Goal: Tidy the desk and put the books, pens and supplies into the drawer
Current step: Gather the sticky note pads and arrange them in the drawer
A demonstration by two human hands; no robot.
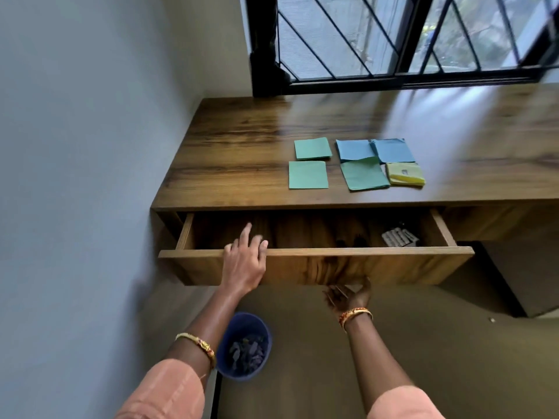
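Wooden drawer (317, 252) stands pulled out: the left hand (243, 264) rests on its front edge with fingers relaxed, and the right hand (348, 293) hooks under the front. Just beyond lie flat square paper pads (355, 163) on the glossy desk (242, 140); gathering them likely comes next.

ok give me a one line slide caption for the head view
Left hand resting on the open drawer front, right hand under its lower edge, coloured paper squares waiting on the desk.

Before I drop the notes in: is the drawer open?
Open: the drawer is pulled out, its inside showing; left hand rests on its front edge.
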